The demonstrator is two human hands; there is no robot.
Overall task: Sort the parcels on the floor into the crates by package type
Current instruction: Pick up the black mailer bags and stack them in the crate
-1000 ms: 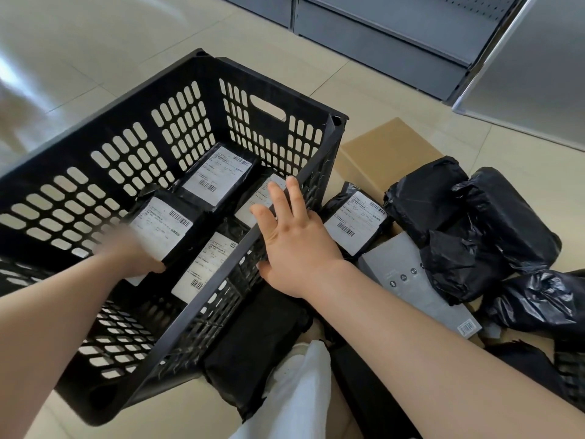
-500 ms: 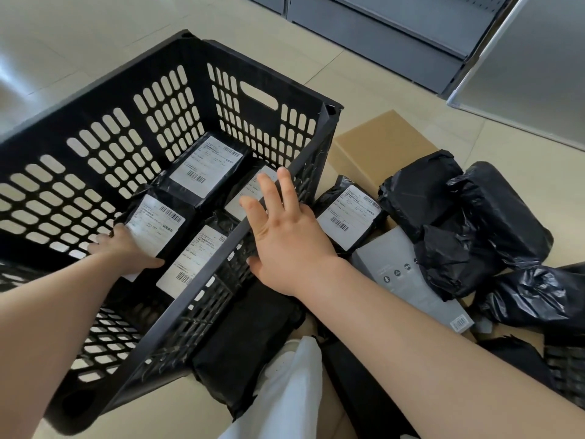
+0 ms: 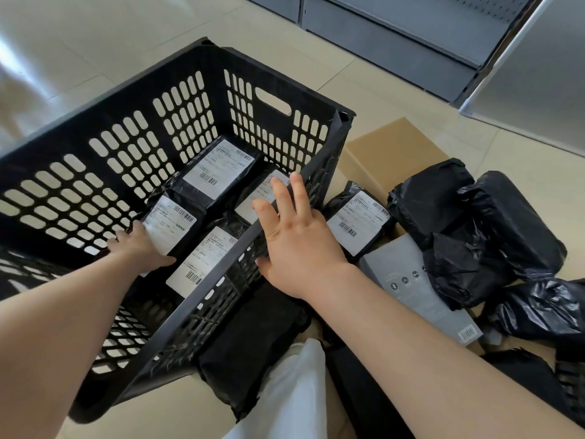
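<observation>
A black slotted crate (image 3: 272,80) stands tilted on the floor and holds several black parcels with white labels, such as the far one (image 3: 218,167). My left hand (image 3: 136,247) reaches inside and grips the near-left labelled parcel (image 3: 172,221) at its left edge, thumb lying on top. My right hand (image 3: 294,239) rests on the crate's right rim, fingers straight and spread, holding nothing. Outside the crate lie another labelled black parcel (image 3: 357,223), a cardboard box (image 3: 389,150), a grey box (image 3: 421,289) and crumpled black bags (image 3: 512,217).
A flat black parcel (image 3: 253,337) lies against the crate's near side, next to my white trouser leg (image 3: 294,391). Part of a second black crate (image 3: 569,384) shows at the right edge. Grey metal shelving (image 3: 411,42) stands at the back; bare tiled floor (image 3: 95,42) lies beyond the crate.
My left hand has slid forward along the near-left parcel inside the crate and settled. My right hand stays on the rim. The view has shifted slightly.
</observation>
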